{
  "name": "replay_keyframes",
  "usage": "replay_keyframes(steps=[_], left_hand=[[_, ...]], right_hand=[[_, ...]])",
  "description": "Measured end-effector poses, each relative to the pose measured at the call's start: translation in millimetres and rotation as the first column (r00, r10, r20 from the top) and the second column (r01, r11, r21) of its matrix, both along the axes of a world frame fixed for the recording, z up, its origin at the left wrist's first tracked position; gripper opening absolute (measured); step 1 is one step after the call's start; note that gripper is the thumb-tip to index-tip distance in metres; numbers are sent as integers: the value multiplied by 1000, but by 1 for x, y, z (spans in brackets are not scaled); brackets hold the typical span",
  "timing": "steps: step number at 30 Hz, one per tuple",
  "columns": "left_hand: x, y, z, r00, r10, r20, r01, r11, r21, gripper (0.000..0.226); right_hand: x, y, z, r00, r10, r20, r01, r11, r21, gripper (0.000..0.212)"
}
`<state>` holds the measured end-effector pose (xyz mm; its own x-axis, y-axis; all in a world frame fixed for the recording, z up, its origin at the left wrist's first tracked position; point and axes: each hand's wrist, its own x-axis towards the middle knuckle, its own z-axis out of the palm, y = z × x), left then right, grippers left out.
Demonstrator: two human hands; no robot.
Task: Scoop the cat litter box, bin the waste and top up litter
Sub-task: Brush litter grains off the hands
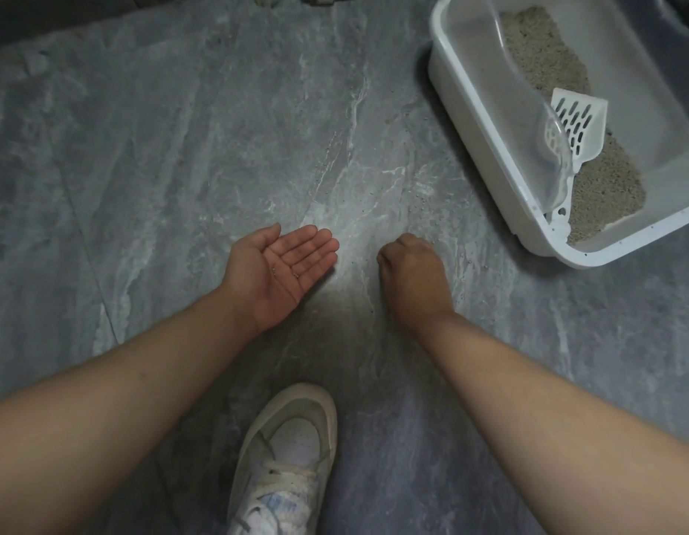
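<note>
My left hand (pixel 283 270) is palm up w/ fingers straight and together, held just above the floor (pixel 173 160). A couple of tiny litter grains (pixel 295 274) sit on the palm near the finger bases. My right hand (pixel 412 278) is knuckles up, fingers curled under and down at the floor; can't tell if the tips are pinching a grain or nothing, they're hidden by the back of the hand.

Litter box (pixel 486 121), white w/ a frosted clear rim guard, sits on the floor beyond and to the right of my right hand, well apart from it. Inside the box: grey litter (pixel 543 59) spread unevenly, bare plastic showing along its near wall. The white slotted scoop (pixel 578 117) lies in the box, blade resting on the litter, handle end toward the box's near corner, partly behind the clear guard.

Scattered grains (pixel 424 204) dot the floor between the box and my right hand. My white sneaker (pixel 289 453) is on the floor on the near side of both hands, far from the box.
</note>
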<state>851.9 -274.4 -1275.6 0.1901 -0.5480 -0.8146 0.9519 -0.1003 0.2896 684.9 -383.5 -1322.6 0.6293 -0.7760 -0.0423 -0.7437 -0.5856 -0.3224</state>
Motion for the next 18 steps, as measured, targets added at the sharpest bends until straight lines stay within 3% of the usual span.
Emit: replay_keyframes(steps=[4,7,9,13,15,18], left_hand=[[-1,-2,1,1000,0,1,0,1000,-2,45],[-2,-4,0,1000,3,5,-3,1000,0,46],[-5,-5,0,1000,-5,5,5,1000,-3,46],[-11,-7,-1,998,-53,-27,53,999,-13,45],[-12,-9,0,997,-66,-47,65,998,-25,44],[-10,-9,-1,999,-38,-20,38,999,-27,43]], right_hand=[[2,8,2,994,30,-102,-30,1000,1,24],[6,15,15,997,-50,56,48,998,35,16],[15,30,37,980,-91,175,63,985,159,10],[44,69,78,963,-16,269,-97,911,400,25],[47,73,81,946,-29,322,-111,906,408,24],[26,51,69,931,-125,342,16,952,304,11]])
